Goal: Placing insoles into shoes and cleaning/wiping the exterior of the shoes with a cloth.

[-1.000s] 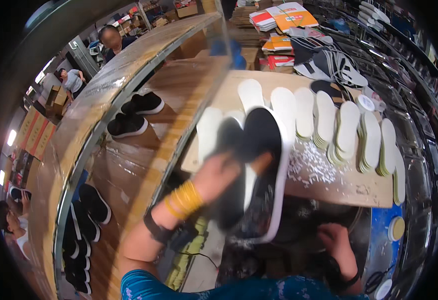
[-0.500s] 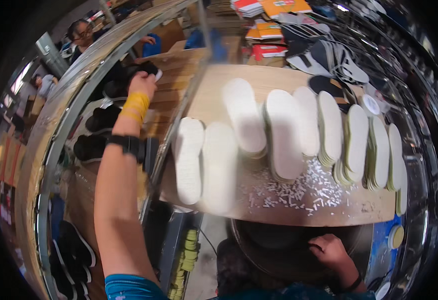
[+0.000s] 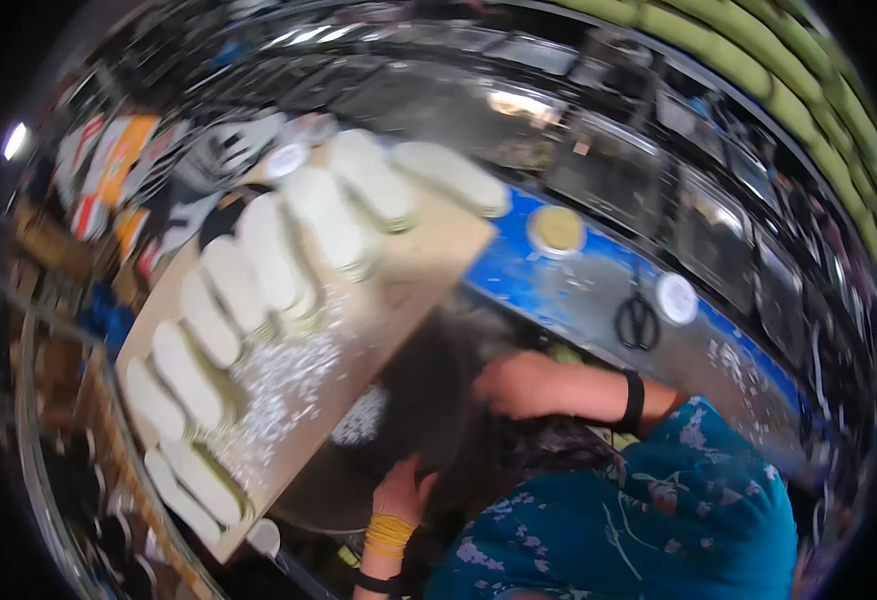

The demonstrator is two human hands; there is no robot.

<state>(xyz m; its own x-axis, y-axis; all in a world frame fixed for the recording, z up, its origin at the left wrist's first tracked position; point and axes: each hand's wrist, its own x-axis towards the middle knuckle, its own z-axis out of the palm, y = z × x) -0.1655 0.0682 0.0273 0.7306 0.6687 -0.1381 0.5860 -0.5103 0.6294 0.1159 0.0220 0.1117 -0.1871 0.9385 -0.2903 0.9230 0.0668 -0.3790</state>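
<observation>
A second ago my left hand [image 3: 403, 490] reached to the shoe rack; now it is back low, fingers curled on the edge of a dark sheet [image 3: 413, 400], so the picking-up looks under way. My right hand [image 3: 518, 385] rests on the sheet too; I cannot tell its grip. White insoles [image 3: 248, 270] line the desk [image 3: 428, 260]. Orange and red packages [image 3: 108, 170] lie far left, blurred.

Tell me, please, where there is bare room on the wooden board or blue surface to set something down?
The wooden board is bare between the white insoles and its edge; elsewhere insoles and white scraps crowd it. The blue surface is free between the round lid and the scissors.
</observation>
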